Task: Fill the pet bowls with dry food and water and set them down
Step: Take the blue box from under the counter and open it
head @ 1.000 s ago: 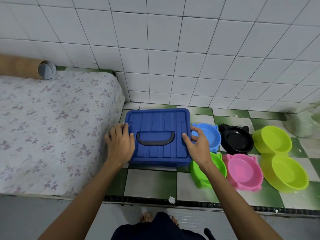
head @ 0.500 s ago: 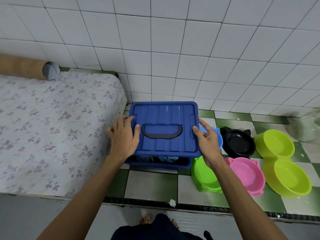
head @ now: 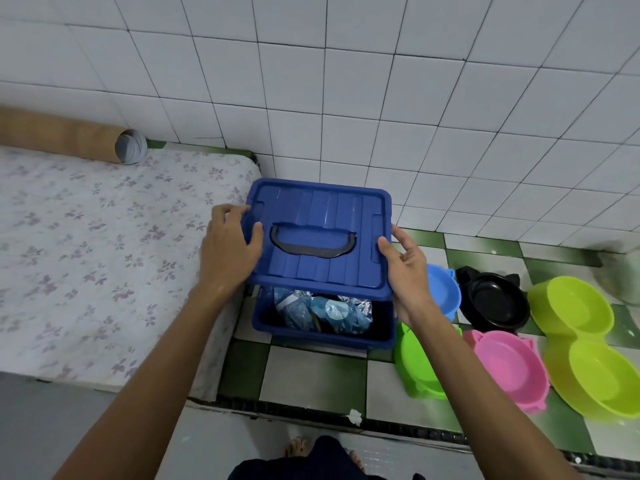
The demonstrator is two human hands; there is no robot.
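lid: blue rigid plastic, rectangular with rounded corners, ribbed top, dark recessed handle at its centre. held at centre frame above the box, tilted so the near edge sits higher than the box rim; long axis runs left to right across the frame.
box: blue plastic tub on the floor just below centre frame, open at its near side, mostly covered by the lid. long axis left to right.
box contents: crinkled, glossy blue and silver packets; what they hold cannot be told.
left hand: grips the lid's left edge, thumb on top, fingers curled over the far corner.
right hand: grips the lid's right edge, thumb on top, fingers wrapped under the rim.
blue bowl: smooth plastic, round, just right of the box, partly hidden by the right wrist.
green bowl: smooth plastic, round with small ears, at the box's near right corner.
black bowl: glossy, round with ears, right of the blue bowl.
pink bowl: smooth plastic, round with ears, below the black bowl.
double bowl: lime plastic, two joined round wells, right edge of frame; long axis runs diagonally from upper left to lower right.
floor: green and white checked tiles.
mattress: floral fabric, left half of frame, touching the box's left side.
tube: brown cardboard cylinder, upper left, lying along the wall.
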